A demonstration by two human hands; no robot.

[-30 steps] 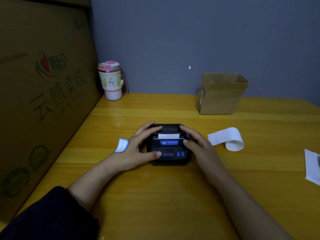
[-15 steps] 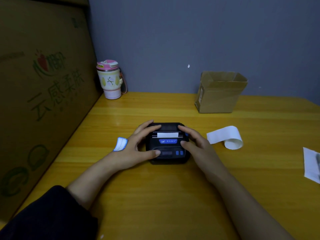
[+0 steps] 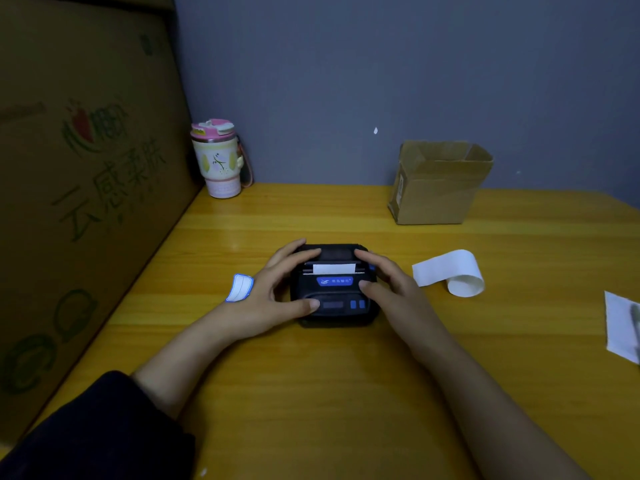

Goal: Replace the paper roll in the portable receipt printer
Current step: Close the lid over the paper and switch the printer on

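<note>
Showing a black boxy plastic receipt printer [image 3: 333, 289] with a blue label strip and white paper tab, lying on a glossy yellow wooden table [image 3: 311, 393], beside a white curled paper strip [image 3: 450, 273], a plain brown cardboard box [image 3: 438, 183] and a pink-lidded cream floral tumbler [image 3: 219, 159].

- A pink-lidded tumbler [image 3: 219, 161] with a floral print stood upright in the far left corner of the yellow wooden table [image 3: 311, 393], close to the grey wall [image 3: 346, 81].
- A large cardboard sheet [image 3: 86, 185] printed with green characters and a red logo leaned along the table's left edge.
- A small open cardboard box [image 3: 438, 185] stood against the wall at the far right.
- A white paper sheet [image 3: 620, 327] lay at the right edge, partly cut off.
- A small blue-edged white label [image 3: 239, 287] lay on the table.
</note>
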